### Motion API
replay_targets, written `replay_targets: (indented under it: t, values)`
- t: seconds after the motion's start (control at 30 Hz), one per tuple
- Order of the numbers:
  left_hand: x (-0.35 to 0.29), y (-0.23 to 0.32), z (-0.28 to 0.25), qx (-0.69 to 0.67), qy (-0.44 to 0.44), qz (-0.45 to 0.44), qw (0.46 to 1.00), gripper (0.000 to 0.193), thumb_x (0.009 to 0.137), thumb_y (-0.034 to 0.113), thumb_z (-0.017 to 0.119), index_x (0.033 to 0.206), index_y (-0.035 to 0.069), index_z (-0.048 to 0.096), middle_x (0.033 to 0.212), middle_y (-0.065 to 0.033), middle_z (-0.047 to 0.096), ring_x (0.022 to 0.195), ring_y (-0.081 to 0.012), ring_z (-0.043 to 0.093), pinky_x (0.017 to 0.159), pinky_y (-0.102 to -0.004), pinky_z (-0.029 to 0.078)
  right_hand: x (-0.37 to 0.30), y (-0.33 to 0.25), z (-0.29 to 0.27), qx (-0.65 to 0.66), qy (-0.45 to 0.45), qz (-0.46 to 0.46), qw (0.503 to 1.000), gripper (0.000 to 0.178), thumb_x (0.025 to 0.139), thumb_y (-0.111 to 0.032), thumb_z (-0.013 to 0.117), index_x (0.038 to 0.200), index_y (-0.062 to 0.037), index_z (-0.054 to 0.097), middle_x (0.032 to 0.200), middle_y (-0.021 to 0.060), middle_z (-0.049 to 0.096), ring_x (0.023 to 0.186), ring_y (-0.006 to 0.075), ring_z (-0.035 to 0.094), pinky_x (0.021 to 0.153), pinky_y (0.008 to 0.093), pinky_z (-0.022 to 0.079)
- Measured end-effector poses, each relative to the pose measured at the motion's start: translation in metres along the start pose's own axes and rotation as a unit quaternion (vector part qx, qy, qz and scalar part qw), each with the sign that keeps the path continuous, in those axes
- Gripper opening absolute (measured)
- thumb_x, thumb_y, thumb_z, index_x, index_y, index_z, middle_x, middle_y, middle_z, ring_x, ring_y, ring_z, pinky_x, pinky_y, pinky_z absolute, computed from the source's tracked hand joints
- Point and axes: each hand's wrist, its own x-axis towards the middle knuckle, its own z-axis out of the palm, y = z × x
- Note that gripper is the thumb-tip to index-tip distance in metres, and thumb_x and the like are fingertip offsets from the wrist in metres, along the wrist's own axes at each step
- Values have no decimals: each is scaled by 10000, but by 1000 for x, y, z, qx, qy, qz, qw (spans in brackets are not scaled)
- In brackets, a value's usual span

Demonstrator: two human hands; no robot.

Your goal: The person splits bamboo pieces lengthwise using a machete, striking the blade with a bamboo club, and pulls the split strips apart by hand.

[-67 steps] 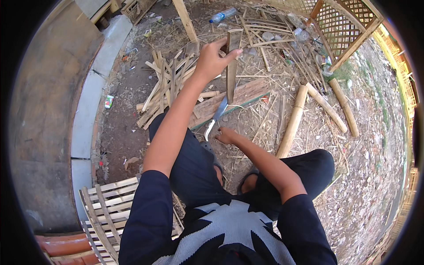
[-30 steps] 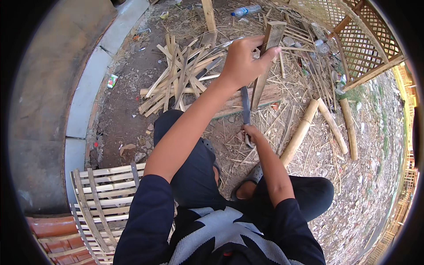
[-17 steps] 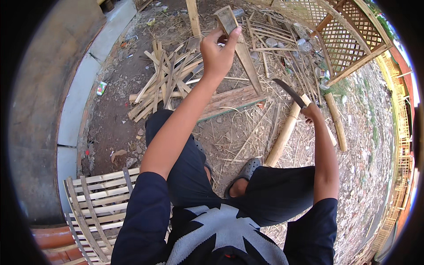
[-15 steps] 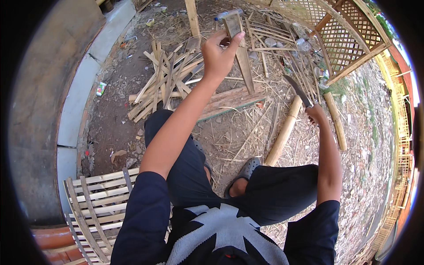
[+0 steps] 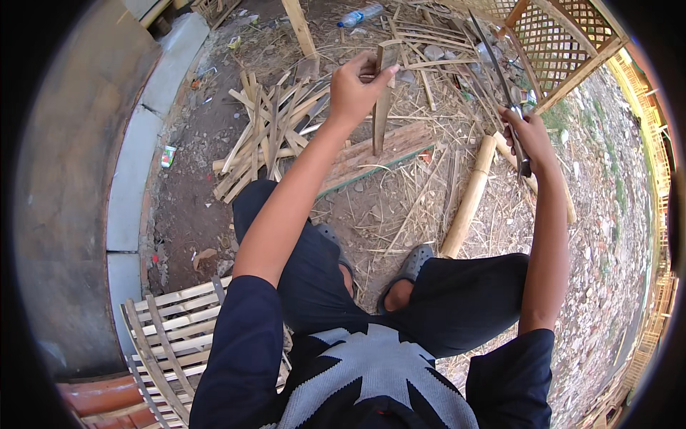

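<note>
My left hand [image 5: 351, 94] is closed on the upper part of a bamboo piece [image 5: 381, 127], thumb on one side and fingers behind. The piece stands nearly upright, its lower end on a worn wooden plank [image 5: 411, 140] that lies on the ground. Out to the right, my right hand [image 5: 531, 137] is wrapped round the handle of a machete [image 5: 498, 66]. Its long dark blade points up and away, apart from the bamboo.
A heap of split bamboo strips [image 5: 268, 129] lies left of the plank. A bamboo pole [image 5: 469, 196] rests at its right, near my feet. A slatted bamboo panel [image 5: 168, 336] is at lower left, a lattice panel [image 5: 564, 50] at upper right. A plastic bottle [image 5: 361, 16] lies far off.
My right hand has raised the machete, and its blade has swung more upright. The bamboo piece in my left hand has turned edge-on and stands straighter. The view has shifted slightly.
</note>
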Motion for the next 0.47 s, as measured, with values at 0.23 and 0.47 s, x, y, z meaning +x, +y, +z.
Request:
replay_targets:
  t: [0.23, 0.47]
  values:
    - [20, 20, 22, 111, 35, 111, 987, 288, 858, 276, 755, 880, 0, 675, 735, -86, 655, 659, -195, 649, 637, -333, 503, -41, -60, -4, 58, -37, -79, 995, 382, 895, -365, 686, 924, 14, 648, 661, 32, 614, 498, 87, 575, 438, 235, 450]
    - [22, 31, 18, 157, 56, 100, 981, 246, 877, 283, 734, 909, 48, 671, 800, -123, 729, 745, -207, 719, 678, -308, 529, -74, -77, 8, 126, -88, -146, 977, 488, 913, -255, 695, 1248, 66, 543, 636, 43, 582, 442, 94, 561, 389, 244, 439]
